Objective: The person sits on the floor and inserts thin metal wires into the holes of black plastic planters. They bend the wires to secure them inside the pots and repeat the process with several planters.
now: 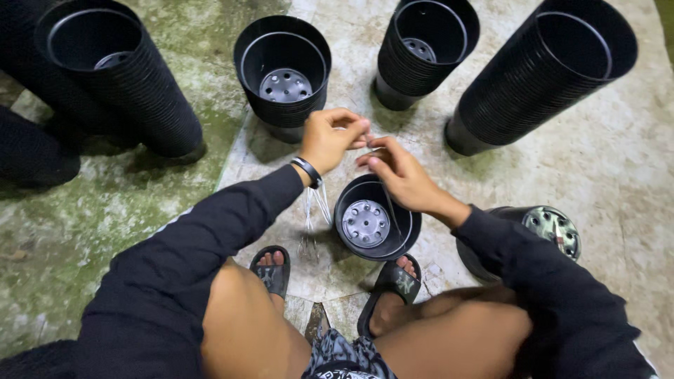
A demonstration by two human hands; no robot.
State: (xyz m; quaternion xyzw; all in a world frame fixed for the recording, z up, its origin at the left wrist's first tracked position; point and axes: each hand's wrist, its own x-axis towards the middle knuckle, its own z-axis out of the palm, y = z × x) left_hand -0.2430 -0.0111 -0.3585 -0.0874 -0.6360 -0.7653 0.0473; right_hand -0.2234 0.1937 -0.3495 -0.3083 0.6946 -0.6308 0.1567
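No packages, no labels, no signs, no screens in view

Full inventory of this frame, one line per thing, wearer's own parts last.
Stacks of plant pots: five at least, black, standing or leaning across the top and left; one runs off the left edge.
Single plant pot: one, black, upright between the feet, grey holed base showing.
Tipped pot or stack: one, black, base toward the camera, by the right arm.
Thin wires: a few, silvery, hanging below the left hand to the floor.
Floor: concrete, pale on the right, green-stained on the left.
Sandals: two, black, on the feet.
Wristband: one, black, left wrist.
Left hand: pinching wire above the single plant pot.
Right hand: fingertips at the same wire.
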